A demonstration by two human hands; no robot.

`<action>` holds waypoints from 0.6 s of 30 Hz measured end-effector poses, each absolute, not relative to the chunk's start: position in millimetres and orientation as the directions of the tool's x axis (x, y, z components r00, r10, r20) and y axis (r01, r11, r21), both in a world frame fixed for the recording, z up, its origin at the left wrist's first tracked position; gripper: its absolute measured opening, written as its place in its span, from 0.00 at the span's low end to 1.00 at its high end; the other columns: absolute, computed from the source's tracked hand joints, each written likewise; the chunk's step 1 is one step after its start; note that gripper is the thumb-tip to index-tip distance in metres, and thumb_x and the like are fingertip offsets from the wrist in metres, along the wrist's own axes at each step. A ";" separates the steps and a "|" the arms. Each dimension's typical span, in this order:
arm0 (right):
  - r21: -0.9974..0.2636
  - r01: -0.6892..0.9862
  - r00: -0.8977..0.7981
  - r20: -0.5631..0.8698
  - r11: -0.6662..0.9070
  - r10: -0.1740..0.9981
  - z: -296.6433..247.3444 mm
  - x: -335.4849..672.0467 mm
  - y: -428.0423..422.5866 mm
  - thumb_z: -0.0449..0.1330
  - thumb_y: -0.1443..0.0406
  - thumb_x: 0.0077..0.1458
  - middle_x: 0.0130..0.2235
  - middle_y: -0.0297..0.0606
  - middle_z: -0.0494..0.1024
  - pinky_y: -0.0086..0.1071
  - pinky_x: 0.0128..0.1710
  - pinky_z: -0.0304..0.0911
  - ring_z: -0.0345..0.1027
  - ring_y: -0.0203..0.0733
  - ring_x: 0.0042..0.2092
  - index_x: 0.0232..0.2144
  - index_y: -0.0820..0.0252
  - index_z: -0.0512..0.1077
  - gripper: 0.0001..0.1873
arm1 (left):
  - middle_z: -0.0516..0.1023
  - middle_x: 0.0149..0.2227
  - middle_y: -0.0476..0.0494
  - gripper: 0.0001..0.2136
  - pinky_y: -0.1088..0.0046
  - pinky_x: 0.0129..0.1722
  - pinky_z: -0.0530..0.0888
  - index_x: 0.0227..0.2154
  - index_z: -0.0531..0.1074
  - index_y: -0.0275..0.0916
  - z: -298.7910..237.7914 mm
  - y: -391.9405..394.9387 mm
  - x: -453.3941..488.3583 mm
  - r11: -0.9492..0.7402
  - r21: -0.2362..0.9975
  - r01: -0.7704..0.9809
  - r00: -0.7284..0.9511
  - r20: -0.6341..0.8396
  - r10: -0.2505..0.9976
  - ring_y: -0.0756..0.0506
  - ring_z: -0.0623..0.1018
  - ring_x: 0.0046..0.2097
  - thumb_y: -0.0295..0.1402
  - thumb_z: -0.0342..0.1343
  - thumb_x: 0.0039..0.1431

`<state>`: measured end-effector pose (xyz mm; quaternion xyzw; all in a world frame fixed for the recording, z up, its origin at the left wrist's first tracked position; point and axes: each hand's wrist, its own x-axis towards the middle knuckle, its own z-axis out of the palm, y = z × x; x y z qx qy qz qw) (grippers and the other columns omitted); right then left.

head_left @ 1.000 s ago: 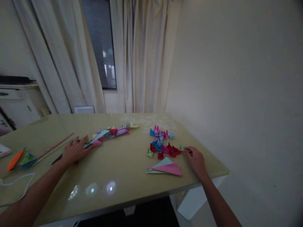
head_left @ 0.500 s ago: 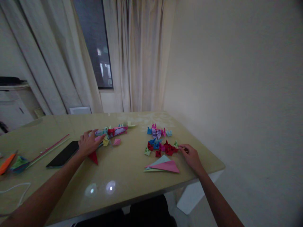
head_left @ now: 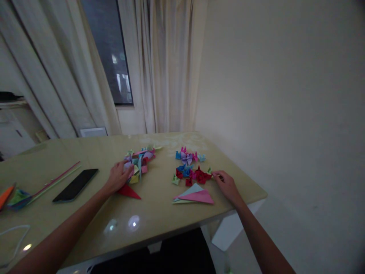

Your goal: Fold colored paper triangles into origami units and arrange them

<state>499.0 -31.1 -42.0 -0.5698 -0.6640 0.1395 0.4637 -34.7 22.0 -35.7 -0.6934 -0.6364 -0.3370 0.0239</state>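
My left hand [head_left: 118, 177] lies on the table with fingers curled against a heap of coloured folded paper pieces [head_left: 139, 161], pushing at its left side. A red paper triangle [head_left: 129, 191] lies just below that hand. My right hand [head_left: 226, 185] rests at the right end of a second cluster of red, blue and pink folded pieces [head_left: 190, 173], fingertips touching the nearest piece. A pink and pale blue folded triangle [head_left: 195, 195] lies in front of that cluster.
A black phone [head_left: 75, 185] lies left of my left hand, with thin pink and green sticks [head_left: 57, 180] beside it. An orange tool [head_left: 5, 195] and a folded paper shape [head_left: 17, 198] sit at far left. A white cable [head_left: 14, 236] lies near the front edge. The table's right corner [head_left: 261, 196] is close.
My left hand slid right, sweeping the long line of paper pieces into a tighter heap and uncovering the phone. My right hand stayed by the right cluster.
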 end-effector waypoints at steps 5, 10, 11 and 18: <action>-0.697 0.646 0.098 0.478 0.309 0.873 -42.4 498.1 -31.0 0.56 0.50 0.62 0.41 0.46 0.83 0.40 0.44 0.72 0.78 0.49 0.42 0.38 0.57 0.80 0.21 | 0.75 0.58 0.34 0.21 0.50 0.57 0.69 0.55 0.76 0.45 -16.1 3.8 6.0 -0.316 0.024 0.949 0.272 0.450 0.851 0.32 0.73 0.58 0.48 0.53 0.66; -0.681 0.658 0.085 0.492 0.322 0.867 -39.0 496.6 -35.8 0.55 0.51 0.63 0.42 0.46 0.82 0.39 0.43 0.72 0.77 0.47 0.41 0.39 0.58 0.80 0.20 | 0.77 0.53 0.32 0.17 0.56 0.54 0.71 0.55 0.76 0.42 -6.2 8.4 35.0 -0.304 -0.093 0.948 0.318 0.267 0.910 0.33 0.75 0.55 0.35 0.54 0.66; -0.678 0.662 0.088 0.493 0.319 0.866 -38.8 496.6 -36.2 0.55 0.52 0.64 0.42 0.46 0.82 0.39 0.43 0.72 0.77 0.47 0.41 0.39 0.58 0.80 0.20 | 0.77 0.52 0.32 0.16 0.56 0.53 0.71 0.54 0.77 0.41 -5.7 10.5 37.1 -0.294 -0.095 0.951 0.309 0.254 0.916 0.33 0.75 0.55 0.34 0.53 0.66; -0.664 0.671 0.084 0.509 0.329 0.857 -40.8 497.2 -36.5 0.56 0.53 0.64 0.42 0.45 0.80 0.38 0.43 0.73 0.76 0.46 0.40 0.38 0.57 0.80 0.18 | 0.76 0.48 0.32 0.18 0.58 0.53 0.72 0.43 0.79 0.38 -7.2 18.5 36.3 -0.250 -0.086 0.965 0.264 0.319 0.910 0.35 0.76 0.53 0.37 0.43 0.72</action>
